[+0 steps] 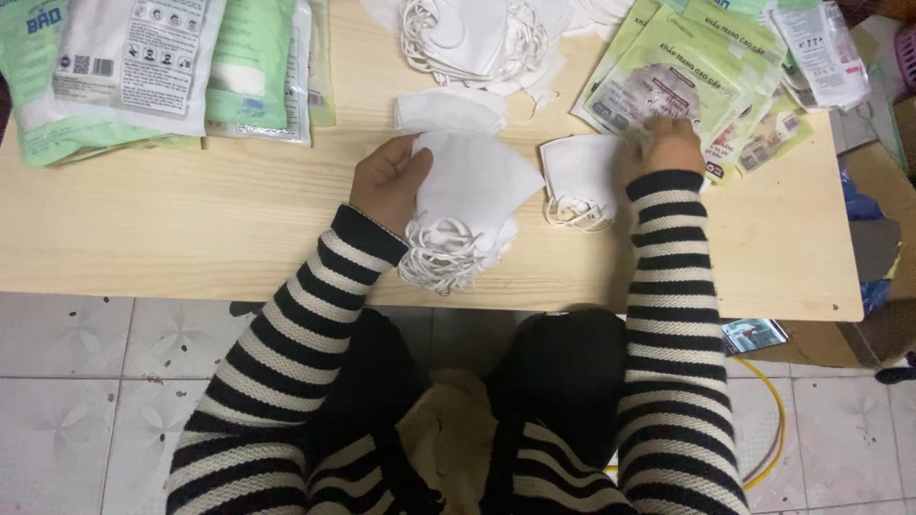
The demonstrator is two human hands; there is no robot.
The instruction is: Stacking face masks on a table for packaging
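Observation:
My left hand (389, 178) grips a stack of folded white face masks (472, 195), their ear loops hanging in a bunch toward the table's front edge. My right hand (660, 143) rests on a green-and-clear plastic packet (668, 81), its fingers pinching the packet's lower edge. A single white mask (579, 176) lies on the table between the two hands, just left of my right wrist. Another folded mask (450, 110) lies just beyond the stack. Both arms wear black-and-white striped sleeves.
A loose pile of white masks (477, 38) lies at the back centre. Filled green and white packets (143, 67) are stacked at the back left. The light wooden table (191, 219) stands on a tiled floor. Boxes and a yellow cable (773, 420) sit to the right.

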